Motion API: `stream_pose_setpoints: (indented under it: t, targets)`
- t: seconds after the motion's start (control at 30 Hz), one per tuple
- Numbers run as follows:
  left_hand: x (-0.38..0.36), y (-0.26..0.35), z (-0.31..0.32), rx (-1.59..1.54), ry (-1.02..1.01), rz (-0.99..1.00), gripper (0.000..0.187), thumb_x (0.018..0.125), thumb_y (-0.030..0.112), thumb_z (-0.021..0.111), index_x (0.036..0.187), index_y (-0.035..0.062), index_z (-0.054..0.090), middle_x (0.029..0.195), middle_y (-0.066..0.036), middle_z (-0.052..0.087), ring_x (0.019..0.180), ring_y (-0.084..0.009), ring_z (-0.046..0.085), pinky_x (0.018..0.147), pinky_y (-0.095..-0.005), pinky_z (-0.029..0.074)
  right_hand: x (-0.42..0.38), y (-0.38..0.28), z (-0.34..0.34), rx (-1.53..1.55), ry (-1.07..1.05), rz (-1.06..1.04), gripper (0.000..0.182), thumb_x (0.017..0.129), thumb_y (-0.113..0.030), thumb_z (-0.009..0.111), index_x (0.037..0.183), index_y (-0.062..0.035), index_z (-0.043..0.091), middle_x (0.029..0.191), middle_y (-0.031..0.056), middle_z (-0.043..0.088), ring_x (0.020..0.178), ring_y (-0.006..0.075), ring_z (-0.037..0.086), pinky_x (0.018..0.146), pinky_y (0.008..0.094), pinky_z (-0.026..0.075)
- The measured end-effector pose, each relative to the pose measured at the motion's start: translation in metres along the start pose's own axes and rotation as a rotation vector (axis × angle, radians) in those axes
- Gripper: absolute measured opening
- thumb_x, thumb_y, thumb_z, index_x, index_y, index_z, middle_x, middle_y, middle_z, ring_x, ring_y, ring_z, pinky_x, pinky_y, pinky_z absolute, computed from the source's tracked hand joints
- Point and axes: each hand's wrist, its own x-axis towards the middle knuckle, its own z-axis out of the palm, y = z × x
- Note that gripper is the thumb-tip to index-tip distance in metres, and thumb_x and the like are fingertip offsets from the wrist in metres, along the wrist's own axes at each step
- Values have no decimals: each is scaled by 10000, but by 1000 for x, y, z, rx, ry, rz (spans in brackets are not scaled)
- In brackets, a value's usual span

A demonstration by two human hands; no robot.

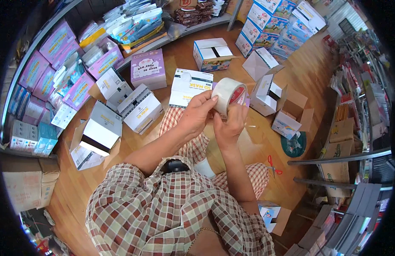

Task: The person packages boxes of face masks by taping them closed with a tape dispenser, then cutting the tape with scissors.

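A wide roll of clear packing tape [223, 94] with a red inner core is held up in front of me. My left hand [194, 114] pinches the roll's left side between thumb and fingers. From below and the right, my right hand [230, 126] grips the lower part of the roll, its fingers curled near the core. Just behind my left hand stands a white 5D Mask box [191, 87]. Red-handled scissors [273, 166] lie on the floor to the right of my right forearm.
Several white cartons, one of them an open box [101, 128], stand on the floor at left. A purple box [148, 69], a blue-and-white box [213, 54] and stacked boxes [265, 27] are farther back. A green round item [293, 145] lies at right. Loaded shelves line both sides.
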Motion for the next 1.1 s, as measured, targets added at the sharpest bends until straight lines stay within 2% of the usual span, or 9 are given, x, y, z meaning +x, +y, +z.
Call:
stream_pose_setpoints:
  t: [0.43,0.53,0.6,0.63,0.7,0.73,0.8,0.83,1.1]
  targets:
    - [4,23,-26,-188,-64,-272,329,873,194,539,1137,0,519,1027,-108,591,959,-224,576,889,-405,439,-16,12,-9,-155,-67,-332,183,610,-79,665,739,-57,536,830,81,534,788,269,481,702,412,375]
    - [3,22,-31,-253,-138,-272,350,855,179,560,1141,-16,509,1031,-115,591,957,-223,579,875,-389,451,-15,14,-18,-108,-123,-338,278,572,-32,697,816,-52,564,935,106,552,908,304,492,766,407,392]
    - [3,22,-28,-297,-168,-246,361,850,172,568,1146,-23,501,1034,-115,591,960,-214,578,873,-373,451,-8,10,-27,11,-40,-304,401,584,-89,721,939,-56,538,1114,138,509,1046,310,471,855,416,389]
    - [3,22,-22,-124,-129,-114,367,846,167,573,1148,-29,495,1039,-114,590,962,-202,576,875,-357,446,-7,8,-30,10,-35,-300,401,584,-89,721,939,-56,538,1114,138,509,1046,310,471,855,416,389]
    - [2,23,-15,161,-116,120,296,864,127,536,1108,-37,504,997,-83,589,944,-141,559,835,-290,443,-9,7,-34,180,49,-122,636,637,-231,751,1163,-49,444,1274,158,404,1186,299,395,956,417,344]
    - [2,24,-14,163,-120,115,296,864,127,536,1108,-37,504,997,-83,589,944,-141,559,835,-290,443,-9,7,-33,178,52,-117,636,637,-231,751,1163,-49,444,1274,158,404,1186,299,395,956,417,344]
    - [-1,26,-13,353,-192,103,283,872,102,517,1125,-23,487,999,-66,577,954,-128,546,841,-283,440,-7,9,-28,664,47,268,865,647,-356,777,1299,-20,319,1280,166,371,1199,303,359,973,452,315]
    - [-4,27,-10,354,-196,98,283,872,102,517,1125,-23,487,999,-66,577,954,-128,546,841,-283,440,-5,13,-24,830,16,329,918,688,-397,749,1353,-9,248,1303,163,332,1210,282,340,1001,424,292]
    - [-15,22,2,394,-344,69,439,854,73,528,1254,-40,390,1160,-99,518,1057,-159,509,915,-303,395,8,17,-24,1057,-151,487,615,804,-290,642,1277,-2,374,1194,122,444,1131,214,419,983,348,314]
